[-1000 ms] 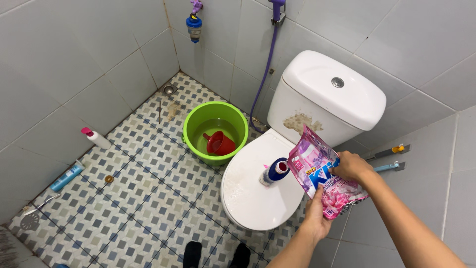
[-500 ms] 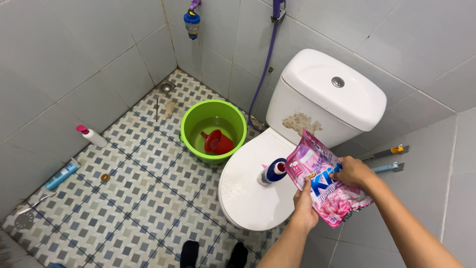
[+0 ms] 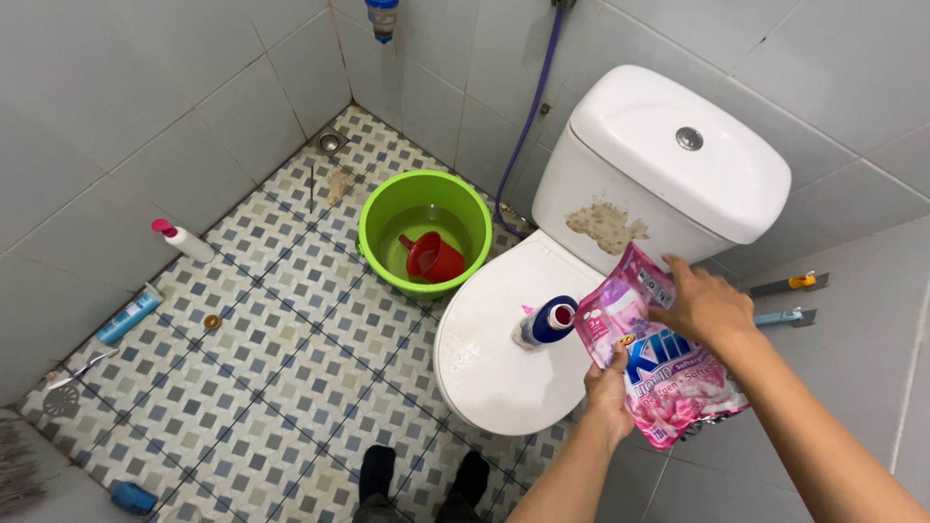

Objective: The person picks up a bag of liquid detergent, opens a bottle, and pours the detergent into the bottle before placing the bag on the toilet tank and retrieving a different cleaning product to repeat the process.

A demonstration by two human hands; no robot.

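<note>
Both hands (image 3: 659, 349) on pink refill pouch (image 3: 664, 373) beside blue bottle (image 3: 544, 323).

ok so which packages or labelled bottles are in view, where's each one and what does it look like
Pink soft plastic refill pouch: held over the closed toilet lid between left hand and right hand; blue lettering, flower print.
Dark blue bottle with red neck: upright on the white toilet lid, beside the pouch.
White bottle with pink cap: lying on the floor by the left wall.
Light blue tube: lying on the floor by the same wall.
</note>
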